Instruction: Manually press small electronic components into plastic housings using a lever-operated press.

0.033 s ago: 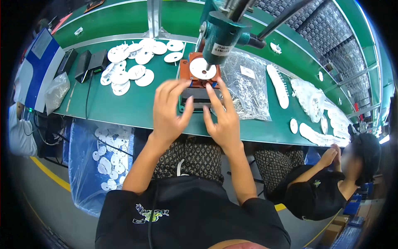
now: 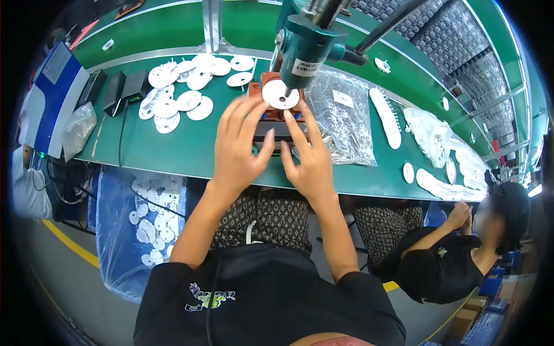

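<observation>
A white disc (image 2: 281,94) with a small centre hole lies on the orange-red fixture (image 2: 255,89) beneath a green press head (image 2: 310,49). The press's thin metal tip ends just at the disc, near its hole; contact I cannot tell. At the disc's left edge are the fingertips of my left hand (image 2: 239,141), thumb held apart. My right hand (image 2: 311,167) has its fingers spread, their tips by the disc's lower right edge and the fixture's front. Neither hand is closed around anything. Part of the fixture's base is hidden behind my fingers.
White discs (image 2: 199,108) lie loosely piled left of the press. To its right is a clear bag of metal pins (image 2: 346,127), then a white strip with pins (image 2: 385,118). A blue-lined bin (image 2: 115,242) holds white parts. A co-worker (image 2: 444,254) sits at the right.
Both hands have shifted slightly forward. My left fingertips are now at the disc's edge, and my right fingertips are closer to it. The press head looks unchanged.
</observation>
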A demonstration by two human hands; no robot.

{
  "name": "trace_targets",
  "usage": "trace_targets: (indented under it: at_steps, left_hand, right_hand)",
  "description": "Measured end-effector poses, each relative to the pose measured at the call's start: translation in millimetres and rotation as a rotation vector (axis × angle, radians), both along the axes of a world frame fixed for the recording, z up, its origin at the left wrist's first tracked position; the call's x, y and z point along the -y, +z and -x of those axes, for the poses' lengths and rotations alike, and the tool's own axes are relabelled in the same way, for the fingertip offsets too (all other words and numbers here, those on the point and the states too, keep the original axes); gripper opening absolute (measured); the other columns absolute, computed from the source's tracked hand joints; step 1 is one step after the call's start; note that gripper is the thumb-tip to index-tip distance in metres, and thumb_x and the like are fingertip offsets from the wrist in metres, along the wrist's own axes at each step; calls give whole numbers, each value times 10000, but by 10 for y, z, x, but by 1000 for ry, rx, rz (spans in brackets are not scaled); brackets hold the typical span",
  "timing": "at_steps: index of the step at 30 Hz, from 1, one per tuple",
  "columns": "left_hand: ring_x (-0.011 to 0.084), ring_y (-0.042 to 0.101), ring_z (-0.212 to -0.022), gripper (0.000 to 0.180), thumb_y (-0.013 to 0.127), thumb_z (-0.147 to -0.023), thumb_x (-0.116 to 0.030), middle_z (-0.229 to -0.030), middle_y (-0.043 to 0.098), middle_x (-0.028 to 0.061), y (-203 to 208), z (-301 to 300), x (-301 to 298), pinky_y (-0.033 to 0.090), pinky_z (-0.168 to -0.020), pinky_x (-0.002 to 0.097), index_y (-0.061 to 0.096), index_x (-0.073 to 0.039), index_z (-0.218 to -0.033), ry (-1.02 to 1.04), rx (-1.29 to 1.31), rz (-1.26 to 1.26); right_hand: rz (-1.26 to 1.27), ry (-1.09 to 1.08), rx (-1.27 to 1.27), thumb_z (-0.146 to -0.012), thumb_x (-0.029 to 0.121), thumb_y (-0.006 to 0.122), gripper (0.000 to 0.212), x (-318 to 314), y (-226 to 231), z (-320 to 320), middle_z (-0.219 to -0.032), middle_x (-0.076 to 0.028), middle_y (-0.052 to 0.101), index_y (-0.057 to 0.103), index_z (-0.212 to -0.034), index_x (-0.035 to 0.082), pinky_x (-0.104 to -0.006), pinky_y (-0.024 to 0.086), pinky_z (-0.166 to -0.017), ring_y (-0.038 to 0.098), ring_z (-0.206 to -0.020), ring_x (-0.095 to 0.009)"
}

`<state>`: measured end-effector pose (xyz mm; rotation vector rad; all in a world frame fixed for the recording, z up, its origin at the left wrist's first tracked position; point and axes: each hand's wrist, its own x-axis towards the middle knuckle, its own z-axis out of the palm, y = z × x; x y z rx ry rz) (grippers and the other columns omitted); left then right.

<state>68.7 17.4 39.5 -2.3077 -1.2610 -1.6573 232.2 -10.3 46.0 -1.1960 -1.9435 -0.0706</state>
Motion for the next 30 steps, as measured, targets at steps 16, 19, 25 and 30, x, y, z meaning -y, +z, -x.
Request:
trace_targets:
  at_steps: [16,19,25,30]
  left_hand:
    - [346,508,-1277,540,801,-772,-451,-1199,622,139,112,-181,-524,346,-1131,517,632,-16,-1043,2,-188,-1]
    - [338,515,-1269,561,808,-758,-469,-1214,617,129,98,-120,-559,347,-1128,526,622,-15,-1031,-13,-147,42]
    - [380,482,-1308,501,807,-768,-342,-1349,549,214,115,-10,-481,375,-1105,460,607,-28,-1104,-118,-122,121]
    - [353,424,-1378,460,747,-754,-186,-1337,557,186,123,1,-514,366,-1116,449,593,-21,-1155,-192,-139,124]
  right_hand:
    - [-569,-94,-441,-1004,320,539,378,-810,2560,-80,-936,-149,663,568,-1144,-30,-342,539,-713,659,-757,-212]
    - [-182,80,-757,-1008,338,556,402,-664,2616,-17,-981,-151,663,574,-1177,-26,-308,518,-703,652,-806,-203]
    - [-666,232,-998,-1008,292,360,393,-350,2179,-310,-1055,-229,578,529,-1156,-31,-550,418,-1060,597,-1003,-345]
    - [-582,646,-1014,-1039,368,221,558,441,894,-298,-499,-58,411,389,-552,151,-456,460,-873,434,-507,-205]
